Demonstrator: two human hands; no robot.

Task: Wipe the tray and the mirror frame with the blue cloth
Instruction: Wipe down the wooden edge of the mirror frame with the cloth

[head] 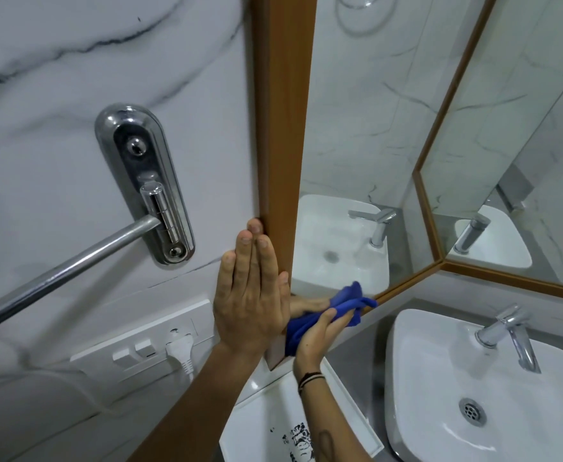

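A brown wooden mirror frame (283,111) runs up the wall at the centre, and its lower edge slants right above the counter. My left hand (252,291) lies flat against the frame's outer left side, fingers straight and together, holding nothing. My right hand (320,331) is closed on the blue cloth (346,306), pressing it on the frame's lower left corner. Below my forearms a white tray (350,391) with a black print lies on the counter.
A chrome towel rail (60,271) on its bracket (147,181) juts from the marble wall at left. A white switch plate (147,341) holds a plug. A white basin (486,395) with a chrome tap (510,335) fills the lower right.
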